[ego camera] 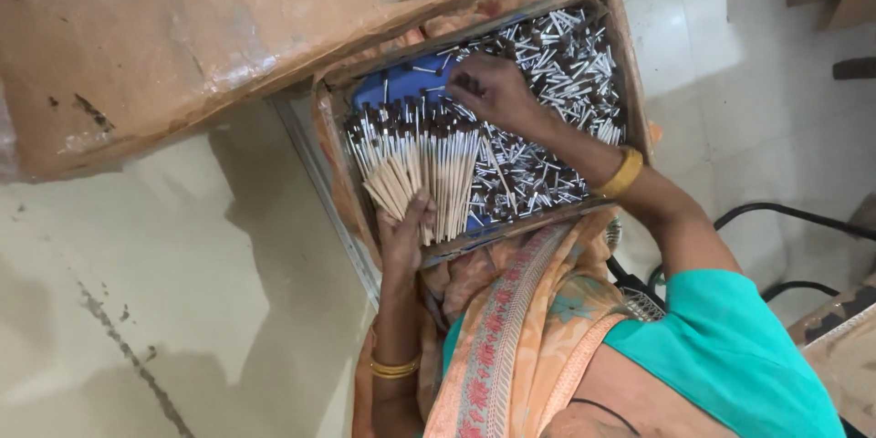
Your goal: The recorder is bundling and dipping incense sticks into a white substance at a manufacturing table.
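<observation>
A person sits over a shallow cardboard tray [634,82] resting on the lap, its floor lined with blue sheet [388,87] that shows at the tray's far left corner. The left hand [404,235] grips a fanned bundle of thin pale sticks [422,160] with dark tips, its fingers [422,212] wrapped closed around the bundle's lower ends, the tips spreading out toward the tray's upper left part. The right hand [493,91] reaches into the tray just above the bundle, its fingers curled down close together onto the blue lining and the loose sticks [570,64]; whether they pinch any stick I cannot tell. Those loose sticks lie scattered in a thick heap across the right half of the tray, crossing each other in all directions. A gold bangle [622,173] sits on the right wrist and thinner gold bangles [395,368] on the left forearm. A large worn cardboard box [182,27] stands beside the tray, touching its upper edge. A black cable [794,212] curves over the pale tiled floor [712,27] at the right.
</observation>
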